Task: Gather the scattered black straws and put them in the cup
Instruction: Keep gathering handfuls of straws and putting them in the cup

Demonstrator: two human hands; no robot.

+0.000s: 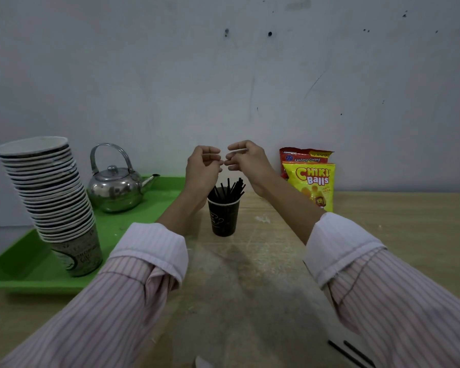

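Both hands hover above the cup (223,217), fingertips nearly meeting; left hand (203,166) and right hand (246,159) are loosely curled and hold nothing. The cup stands upright on the worktop (383,235), with a bundle of straws (230,189) leaning in it. Two loose straws (352,353) lie flat at the near right edge, well apart from both grips, long axes running diagonally toward the person. The right hand appears nearer and better placed to fetch them.

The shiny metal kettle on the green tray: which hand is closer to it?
Left. The left hand hovers just right of the kettle; the right hand is farther right.
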